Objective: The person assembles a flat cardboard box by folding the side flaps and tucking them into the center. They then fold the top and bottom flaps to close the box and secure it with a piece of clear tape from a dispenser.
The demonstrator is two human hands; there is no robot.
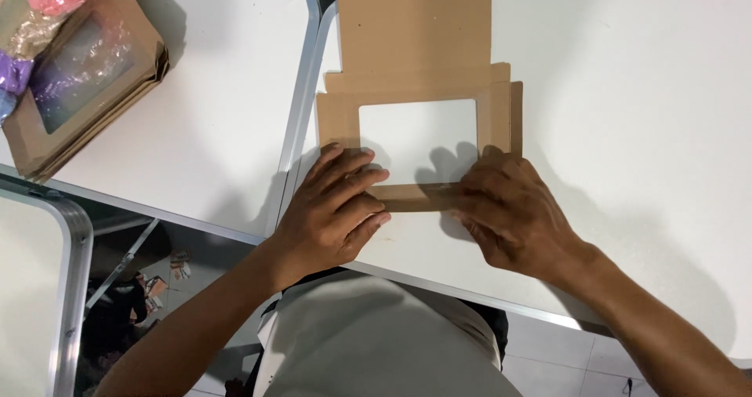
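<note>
Both hands press the near edge of the flat box (pixel 415 107): left hand (pixel 333 209) with fingers together and flat, right hand (pixel 509 213) with fingers curled on the fold. Even pressure keeps the crease straight.

Flat brown window box (pixel 415 91) centre; stack (pixel 78 83) top-left

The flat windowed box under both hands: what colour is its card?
Plain brown card, seen in the head view.

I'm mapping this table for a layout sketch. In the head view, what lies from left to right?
Stack of windowed cardboard boxes → left hand → right hand, both hands pressing on the flat windowed box blank.
</note>
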